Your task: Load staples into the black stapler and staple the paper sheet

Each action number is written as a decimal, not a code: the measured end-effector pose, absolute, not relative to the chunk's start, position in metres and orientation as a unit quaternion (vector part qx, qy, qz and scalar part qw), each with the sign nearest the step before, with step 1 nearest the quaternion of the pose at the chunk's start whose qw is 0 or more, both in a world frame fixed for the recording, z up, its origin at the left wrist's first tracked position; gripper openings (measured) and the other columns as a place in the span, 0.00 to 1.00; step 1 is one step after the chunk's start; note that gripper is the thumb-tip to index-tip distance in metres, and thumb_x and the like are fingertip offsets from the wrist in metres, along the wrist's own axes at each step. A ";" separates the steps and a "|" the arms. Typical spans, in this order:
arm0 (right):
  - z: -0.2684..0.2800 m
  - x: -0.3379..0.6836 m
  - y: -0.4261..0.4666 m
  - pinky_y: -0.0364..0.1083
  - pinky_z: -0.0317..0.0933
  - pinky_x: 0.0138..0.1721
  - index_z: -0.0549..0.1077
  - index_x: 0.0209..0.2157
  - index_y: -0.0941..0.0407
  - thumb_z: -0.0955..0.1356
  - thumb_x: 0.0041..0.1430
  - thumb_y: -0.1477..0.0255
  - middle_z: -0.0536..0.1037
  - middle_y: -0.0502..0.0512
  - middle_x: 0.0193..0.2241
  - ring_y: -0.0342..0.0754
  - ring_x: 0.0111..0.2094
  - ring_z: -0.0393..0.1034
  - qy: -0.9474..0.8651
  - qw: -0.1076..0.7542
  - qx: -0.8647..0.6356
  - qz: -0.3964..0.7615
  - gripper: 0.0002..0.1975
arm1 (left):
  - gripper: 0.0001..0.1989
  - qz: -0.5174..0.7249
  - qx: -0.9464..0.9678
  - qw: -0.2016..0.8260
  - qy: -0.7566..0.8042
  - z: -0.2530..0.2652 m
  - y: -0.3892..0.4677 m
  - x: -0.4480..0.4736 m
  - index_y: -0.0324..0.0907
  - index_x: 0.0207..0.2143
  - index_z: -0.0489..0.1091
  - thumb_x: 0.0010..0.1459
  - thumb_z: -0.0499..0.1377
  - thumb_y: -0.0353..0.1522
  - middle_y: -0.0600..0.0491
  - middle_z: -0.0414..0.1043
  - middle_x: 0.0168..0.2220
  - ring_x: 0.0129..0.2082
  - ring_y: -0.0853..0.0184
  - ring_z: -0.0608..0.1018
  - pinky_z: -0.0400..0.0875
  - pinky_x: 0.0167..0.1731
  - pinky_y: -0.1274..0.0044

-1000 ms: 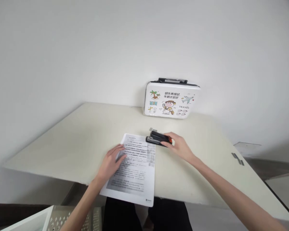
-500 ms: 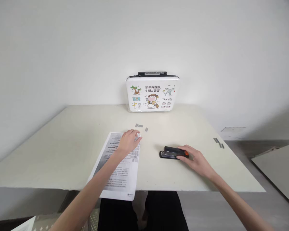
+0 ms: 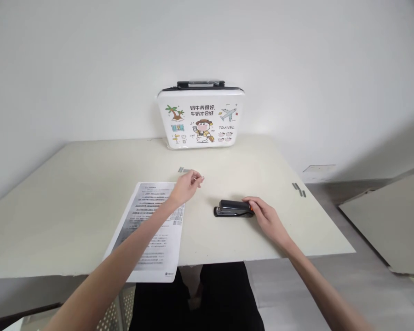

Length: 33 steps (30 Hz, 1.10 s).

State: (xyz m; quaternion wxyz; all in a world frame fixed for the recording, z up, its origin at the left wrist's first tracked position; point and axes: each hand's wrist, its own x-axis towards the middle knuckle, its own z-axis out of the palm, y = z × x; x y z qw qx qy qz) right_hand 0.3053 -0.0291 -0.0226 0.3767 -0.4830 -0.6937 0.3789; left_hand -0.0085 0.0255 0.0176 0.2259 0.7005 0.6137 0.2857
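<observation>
My right hand is closed around the rear end of a black stapler, which lies on the table with its front pointing left. A bit of orange shows at the stapler's back by my fingers. My left hand is over the table just past the top right corner of a printed sheet of paper, fingers pinched together. Whatever is between its fingertips is too small to make out. Beyond it lie small grey strips that look like staples, partly hidden by the hand. My left forearm covers part of the sheet.
A white case with cartoon prints and a black handle stands upright at the back against the wall. Several dark grey strips lie near the right edge of the white table. The sheet overhangs the front edge.
My left hand has moved off the sheet's top edge toward the grey strips, and its fingers have closed. My right hand stays on the stapler's rear. The view has shifted.
</observation>
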 end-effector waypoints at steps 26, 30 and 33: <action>-0.020 0.303 -0.032 0.55 0.70 0.53 0.76 0.51 0.50 0.70 0.67 0.56 0.82 0.57 0.50 0.57 0.51 0.76 -0.732 0.363 -0.444 0.369 0.16 | 0.10 0.202 0.787 0.222 0.539 0.016 -0.050 0.029 0.45 0.44 0.76 0.69 0.61 0.41 0.52 0.80 0.41 0.37 0.60 0.80 0.70 0.36 0.72; -0.019 0.304 -0.032 0.54 0.71 0.51 0.76 0.51 0.50 0.70 0.67 0.56 0.82 0.57 0.50 0.57 0.50 0.76 -0.730 0.354 -0.455 0.367 0.17 | 0.13 0.210 0.763 0.237 0.563 0.020 -0.057 0.004 0.46 0.43 0.78 0.67 0.62 0.45 0.52 0.79 0.40 0.34 0.62 0.77 0.68 0.35 0.72; -0.018 0.304 -0.033 0.54 0.71 0.50 0.76 0.51 0.50 0.70 0.67 0.55 0.82 0.57 0.50 0.57 0.50 0.76 -0.727 0.347 -0.462 0.371 0.17 | 0.17 0.224 0.716 0.281 0.598 0.027 -0.065 -0.016 0.48 0.47 0.78 0.63 0.64 0.48 0.55 0.73 0.32 0.28 0.64 0.72 0.64 0.31 0.74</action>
